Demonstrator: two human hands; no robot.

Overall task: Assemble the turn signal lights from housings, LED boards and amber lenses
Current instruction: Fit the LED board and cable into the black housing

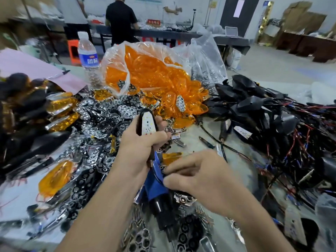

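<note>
Cluttered workshop tabletop (192, 144) — left hand (140, 144) grips a housing (145, 124); right hand (198, 176) fingers pinch a blue tool (154, 186).

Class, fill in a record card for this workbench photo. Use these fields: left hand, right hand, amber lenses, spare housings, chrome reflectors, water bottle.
left hand: grips a black housing whose white LED board faces the camera
right hand: fingertips at a blue part below that housing; grip unclear
amber lenses: spilling from a clear bag behind the hands
spare housings: black, wired, heaped to the right
chrome reflectors: piled left of centre
water bottle: upright, left of the bag
</note>
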